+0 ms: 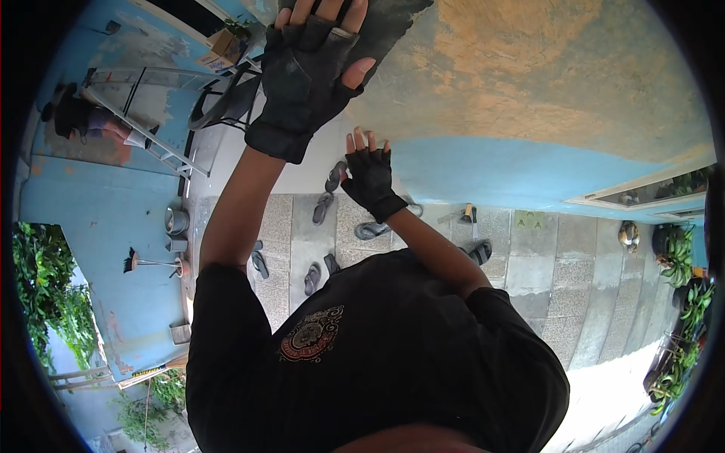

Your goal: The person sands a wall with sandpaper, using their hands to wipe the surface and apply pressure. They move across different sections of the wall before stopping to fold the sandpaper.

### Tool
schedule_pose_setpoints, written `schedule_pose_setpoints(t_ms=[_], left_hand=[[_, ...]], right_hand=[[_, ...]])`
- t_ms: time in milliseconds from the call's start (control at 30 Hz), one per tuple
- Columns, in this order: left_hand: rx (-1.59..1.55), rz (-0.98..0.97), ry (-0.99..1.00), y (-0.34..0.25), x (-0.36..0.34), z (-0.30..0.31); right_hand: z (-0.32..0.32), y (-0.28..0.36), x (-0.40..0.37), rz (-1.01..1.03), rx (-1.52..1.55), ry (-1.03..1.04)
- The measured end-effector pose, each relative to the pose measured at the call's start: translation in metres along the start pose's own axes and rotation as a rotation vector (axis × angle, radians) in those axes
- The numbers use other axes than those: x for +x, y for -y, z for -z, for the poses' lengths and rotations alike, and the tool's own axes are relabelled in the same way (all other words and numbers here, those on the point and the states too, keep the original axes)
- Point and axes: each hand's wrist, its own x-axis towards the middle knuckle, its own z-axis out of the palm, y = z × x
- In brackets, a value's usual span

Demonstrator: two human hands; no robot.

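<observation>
Left hand (310,68) presses flat, fingers spread, on the dark grey patch (396,19) high on the wall (529,75); right hand (370,177) open lower, perhaps touching (fisheye blurs this). Overreaching could cost balance.

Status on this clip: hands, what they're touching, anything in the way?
Left hand gloved, open, flat on dark grey patch on the wall. Right hand gloved, open, flat lower on the wall. Nothing between hands and wall.
</observation>
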Motion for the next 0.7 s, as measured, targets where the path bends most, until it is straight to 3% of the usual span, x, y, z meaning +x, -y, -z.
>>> schedule_pose_setpoints(t_ms=[133, 233, 400, 467, 600, 700], left_hand=[[-0.044, 0.073, 0.058, -0.010, 0.002, 0.006], [-0.041, 0.017, 0.014, -0.012, -0.007, -0.015], [-0.291, 0.293, -0.218, -0.051, -0.025, -0.043], [-0.317, 0.338, -0.208, -0.080, -0.038, -0.059], [-0.548, 0.729, -0.201, -0.179, -0.056, -0.102], [-0.648, 0.853, -0.250, -0.258, -0.043, -0.137]], right_hand=[[0.028, -0.051, -0.025, -0.177, -0.148, -0.041], [0.079, -0.095, -0.024, -0.254, -0.236, -0.201], [0.196, -0.145, -0.001, -0.336, -0.294, -0.447], [0.237, -0.165, -0.007, -0.322, -0.197, -0.473], [0.298, -0.181, -0.040, -0.402, -0.094, -0.402], [0.339, -0.195, -0.068, -0.466, -0.068, -0.361]])
